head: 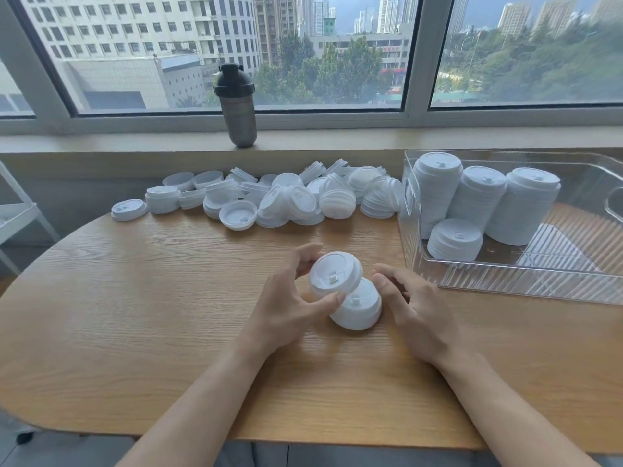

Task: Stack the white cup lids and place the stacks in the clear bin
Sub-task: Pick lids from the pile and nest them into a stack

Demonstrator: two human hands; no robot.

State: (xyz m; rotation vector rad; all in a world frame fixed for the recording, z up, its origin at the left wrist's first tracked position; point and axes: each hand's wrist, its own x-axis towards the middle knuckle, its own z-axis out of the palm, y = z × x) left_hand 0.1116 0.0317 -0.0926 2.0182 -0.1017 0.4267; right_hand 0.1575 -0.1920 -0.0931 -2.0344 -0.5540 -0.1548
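My left hand [286, 298] pinches a single white lid [333, 274] between thumb and fingers, tilted just above a short stack of white lids [360, 310] on the table. My right hand [411, 308] hovers beside that stack on its right, fingers loosely curled and holding nothing. A loose pile of white lids [269, 197] lies along the table's far edge. The clear bin [512, 279] at the right holds several lid stacks [478, 203], some tall and leaning, one short in front.
A dark shaker bottle [237, 106] stands on the windowsill behind the pile. The wooden table [151, 315] has a rounded left end. A white metal rack [17, 210] sits off the table's left side.
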